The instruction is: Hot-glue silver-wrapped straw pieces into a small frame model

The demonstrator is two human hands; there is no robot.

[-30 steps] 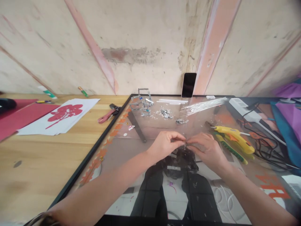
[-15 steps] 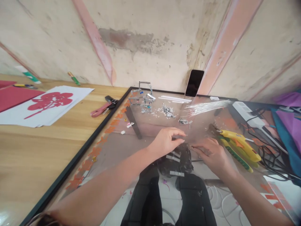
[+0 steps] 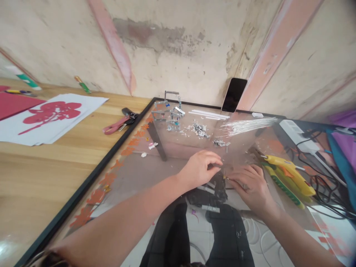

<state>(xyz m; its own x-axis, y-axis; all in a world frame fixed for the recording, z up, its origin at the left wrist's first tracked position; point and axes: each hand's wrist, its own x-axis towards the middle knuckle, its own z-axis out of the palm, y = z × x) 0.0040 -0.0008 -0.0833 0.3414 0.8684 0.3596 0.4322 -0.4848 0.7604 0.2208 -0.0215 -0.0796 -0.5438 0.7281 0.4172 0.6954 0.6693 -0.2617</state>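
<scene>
Though near right hand, pliers aside.

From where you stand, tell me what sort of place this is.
Probably a small handicraft workspace: a yellow hot glue gun and a bundle of thin silvery wires lie on the glass-topped table, and white sheets with a red flower design lie on the wooden surface beside it.

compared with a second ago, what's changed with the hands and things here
The right hand has drawn from the left hand toward the person, pinching a tiny piece; the left seems to have let go. The glue gun, wires and phone stayed put.
</scene>
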